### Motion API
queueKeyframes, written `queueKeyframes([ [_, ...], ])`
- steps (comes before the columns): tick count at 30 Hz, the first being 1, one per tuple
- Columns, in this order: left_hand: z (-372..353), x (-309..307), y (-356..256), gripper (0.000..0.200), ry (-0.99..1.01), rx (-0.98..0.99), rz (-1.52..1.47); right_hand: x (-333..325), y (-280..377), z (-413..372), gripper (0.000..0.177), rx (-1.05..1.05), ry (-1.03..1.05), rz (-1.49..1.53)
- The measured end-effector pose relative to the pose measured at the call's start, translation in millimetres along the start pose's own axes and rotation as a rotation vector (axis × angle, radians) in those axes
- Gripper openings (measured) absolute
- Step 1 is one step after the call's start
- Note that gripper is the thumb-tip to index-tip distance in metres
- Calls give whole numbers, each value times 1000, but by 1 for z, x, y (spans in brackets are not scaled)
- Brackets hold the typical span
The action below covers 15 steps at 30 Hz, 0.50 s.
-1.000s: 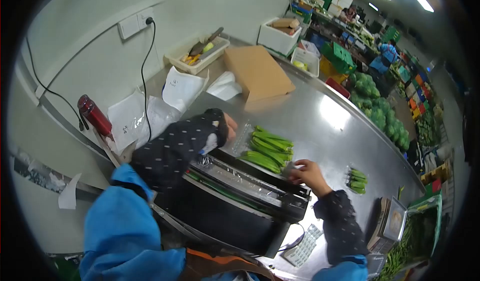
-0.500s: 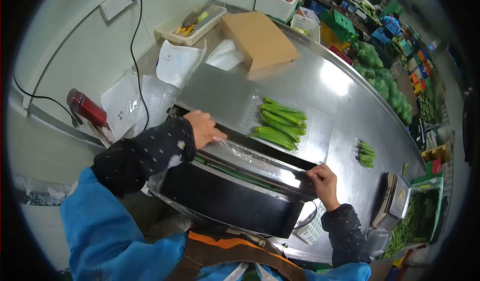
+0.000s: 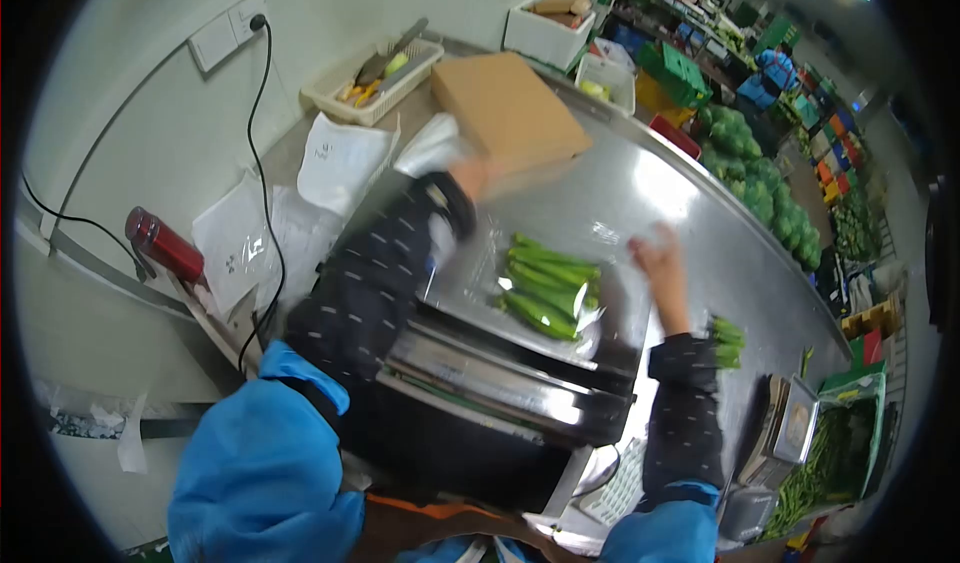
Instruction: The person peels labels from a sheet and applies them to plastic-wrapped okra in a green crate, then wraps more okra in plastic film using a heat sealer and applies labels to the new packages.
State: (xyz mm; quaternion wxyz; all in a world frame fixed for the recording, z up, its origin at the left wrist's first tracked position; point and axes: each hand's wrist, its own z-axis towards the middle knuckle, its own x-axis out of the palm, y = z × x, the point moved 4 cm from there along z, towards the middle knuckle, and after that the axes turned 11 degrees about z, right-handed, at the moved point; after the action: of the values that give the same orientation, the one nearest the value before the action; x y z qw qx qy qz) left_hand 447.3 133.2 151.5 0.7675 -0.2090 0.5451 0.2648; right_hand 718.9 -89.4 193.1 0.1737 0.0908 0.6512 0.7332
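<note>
Left hand [image 3: 470, 178]: heavy motion blur, beyond the far-left corner of the okra tray [image 3: 545, 288], close to the near corner of the cardboard box [image 3: 510, 113]. Grip unreadable in the smear, cannot tell whether fingers apart or closed.

Right hand [image 3: 660, 263]: also blurred, just off the tray's far-right corner, fingers pointing away from the body. Closure impossible to call. Clear film [image 3: 600, 233] glinting right beside the fingertips, contact not certain.

Tray between the two hands, nearer the right one, flat on the top plate of the black wrapping machine [image 3: 500, 413]. Film over the pods, crinkled at the near-right edge.

Room and edges:
- Beyond the right hand: bare steel table [image 3: 720, 253], open out to its curved far edge.
- At the right sleeve: small okra bundle [image 3: 725, 343], touching or nearly so, tight there.
- By the right elbow: scale [image 3: 790, 428], then green crate [image 3: 835, 463] at the table end.
- Beyond the left hand: box edge blocking the far-left direction, white basket [image 3: 375, 83] past it against the wall.
- Outside the left forearm: papers [image 3: 340, 158], black cable [image 3: 255, 143], red bottle [image 3: 160, 248] along the wall side, little free surface.
- Near side of both wrists: machine's front lip.
</note>
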Motion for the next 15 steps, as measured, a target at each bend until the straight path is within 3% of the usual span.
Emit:
queueKeyframes([
  [1, -16, 15, -21, 20, -228, 70, -101, 21, -13, -8, 25, -135, 78, -712],
  [2, -38, 21, -43, 19, -447, 145, -204, 38, -17, -16, 23, -223, 134, -630],
  [3, -41, 18, -47, 22, 2, -108, -439, 44, -19, -18, 21, -232, 117, -558],
  [5, -45, 2, -50, 18, 75, -164, -481, 42, -19, -21, 25, -268, 149, -551],
  [7, -54, -3, -48, 17, 139, -300, -644, 31, -25, -25, 28, 348, 133, -182],
  [8, -57, -6, -48, 36, 159, -321, -729, 37, -23, -32, 37, 417, 144, 113],
  [9, -56, -22, -49, 36, 158, -320, -727, 39, -16, -33, 37, 415, 144, 114],
  [11, -67, -29, -57, 70, 931, -505, -1026, 48, -16, -44, 47, 876, 191, 313],
  [12, -70, -21, -58, 96, 1171, -438, -965, 51, -16, -45, 56, 922, 214, 314],
  [13, -68, -29, -57, 96, 1147, -433, -961, 50, -15, -44, 56, 900, 220, 307],
  [15, -73, -52, -73, 99, 1384, -406, -1144, 54, -3, -53, 59, 1027, 271, 410],
])
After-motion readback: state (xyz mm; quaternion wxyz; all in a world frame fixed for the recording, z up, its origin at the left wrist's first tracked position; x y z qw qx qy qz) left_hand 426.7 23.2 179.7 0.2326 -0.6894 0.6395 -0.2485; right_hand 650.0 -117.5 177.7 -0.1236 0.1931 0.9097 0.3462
